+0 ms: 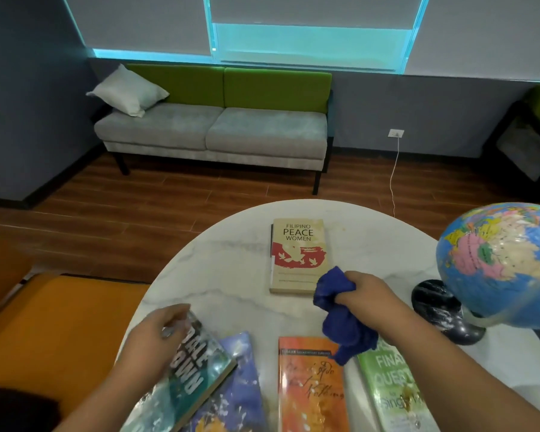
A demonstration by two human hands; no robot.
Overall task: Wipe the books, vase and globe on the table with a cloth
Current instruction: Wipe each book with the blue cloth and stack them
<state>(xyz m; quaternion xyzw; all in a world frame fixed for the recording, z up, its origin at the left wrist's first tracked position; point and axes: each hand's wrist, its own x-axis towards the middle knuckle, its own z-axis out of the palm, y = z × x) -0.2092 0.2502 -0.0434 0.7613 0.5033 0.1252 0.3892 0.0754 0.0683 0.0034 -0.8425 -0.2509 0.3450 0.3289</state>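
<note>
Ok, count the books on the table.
5: beige book mid-table; at the near edge, teal book in the left hand, blue book partly under it, orange book, green book. More may lie out of frame.

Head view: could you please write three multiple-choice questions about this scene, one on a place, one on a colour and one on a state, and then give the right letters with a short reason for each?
1. Where on the table does the globe stand?
A. at its left side
B. at its right side
C. in its middle

2. What colour is the cloth?
A. white
B. red
C. dark blue

3. What is the left hand doing?
A. gripping the teal book
B. lying flat on the table
C. holding the cloth

Answers:
1 B, as the globe stands near the table's right rim.
2 C, as the cloth bunched in the right hand is dark blue.
3 A, as the left hand's fingers curl over the top edge of the teal book, which is tilted.
</note>
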